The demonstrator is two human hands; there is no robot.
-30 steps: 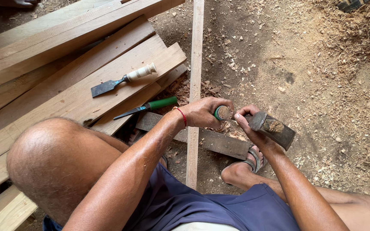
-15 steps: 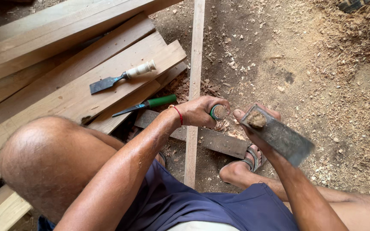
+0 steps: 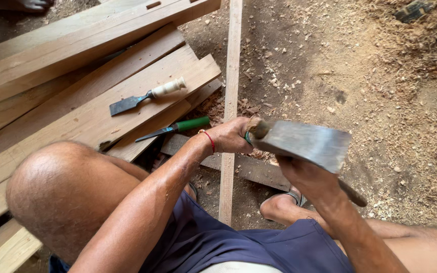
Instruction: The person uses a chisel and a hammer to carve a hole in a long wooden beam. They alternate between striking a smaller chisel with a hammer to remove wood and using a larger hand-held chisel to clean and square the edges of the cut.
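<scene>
Left hand (image 3: pixel 231 135) fisted low, right hand (image 3: pixel 307 177) clenched, both arms extended

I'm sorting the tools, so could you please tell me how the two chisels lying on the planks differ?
The white-handled chisel has a broad, flat blade; the green-handled chisel has a narrow, slim one. The white-handled chisel lies farther up the planks, the green-handled chisel nearer the left hand. Neither is held.
</scene>
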